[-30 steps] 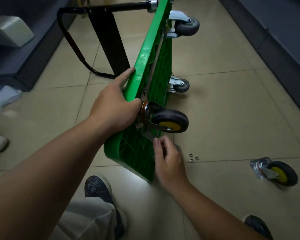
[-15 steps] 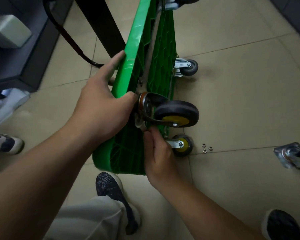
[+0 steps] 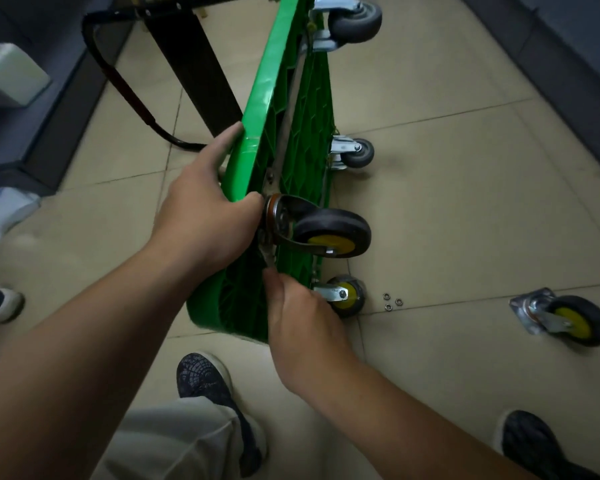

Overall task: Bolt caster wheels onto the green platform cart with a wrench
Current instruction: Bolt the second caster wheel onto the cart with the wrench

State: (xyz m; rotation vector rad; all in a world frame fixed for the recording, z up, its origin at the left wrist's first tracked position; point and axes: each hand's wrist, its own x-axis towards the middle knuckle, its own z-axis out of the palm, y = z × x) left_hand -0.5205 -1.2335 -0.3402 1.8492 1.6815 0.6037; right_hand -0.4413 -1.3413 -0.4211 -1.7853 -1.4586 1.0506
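Head view: left hand (image 3: 201, 216) fingers clenched round green cart (image 3: 267, 81) edge; right hand (image 3: 302, 320) fingers grasping wrench (image 3: 268, 256) beside caster (image 3: 329, 232).

Looking down at myself now: my left grip (image 3: 201, 216) is bare, and so is the left forearm (image 3: 84, 358) behind it, bare right out to the edge of the view. Same on the other side: right grip (image 3: 302, 323) bare, right forearm (image 3: 395, 410) bare. Below, one trouser leg (image 3: 174, 441) in pale grey-beige cloth, loose, with soft folds. The left shoe (image 3: 205, 379) is dark, its upper covered in a fine pale web-like pattern, with a light rim round the sole. The right shoe (image 3: 530, 441) shows at the bottom corner, dark too, with a light rim at the toe; its pattern is too dim to make out.
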